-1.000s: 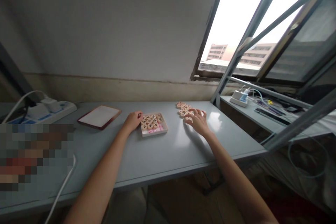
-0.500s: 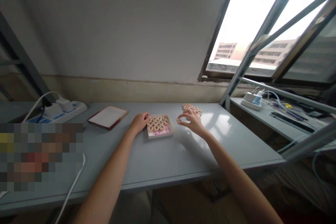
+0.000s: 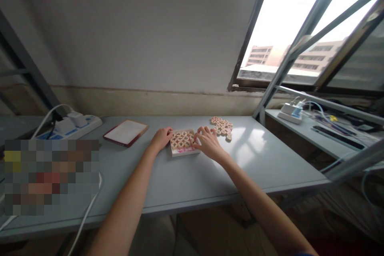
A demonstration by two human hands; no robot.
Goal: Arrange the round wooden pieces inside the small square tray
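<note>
The grey flat-topped table (image 3: 168, 184) spans the lower half of the frame, with a thin white cable (image 3: 85, 212) crossing its near edge at lower left. The open white rectangular box (image 3: 186, 153) sits on the table just below frame centre. It contains round pale wooden discs (image 3: 180, 139) with dark characters, arranged in rows; its near strip shows a pink-marked floor. The left hand (image 3: 162, 139) is at the box's left wall, fingers curled and close together; whether they clamp the wall cannot be told. The right hand (image 3: 209, 143) is at the box's right side, thumb and index finger apart at the rightmost discs; whether a disc is pinched cannot be told. Left of the box lies a white rectangular panel with a reddish-brown border (image 3: 126, 133). Right of centre, beyond the right hand, loose pale round discs (image 3: 223, 127) lie clustered. A white-and-blue power strip (image 3: 87, 124) occupies the left. A plain grey wall (image 3: 144, 32) rises behind; a dark-framed window (image 3: 279, 16) fills the upper right.
</note>
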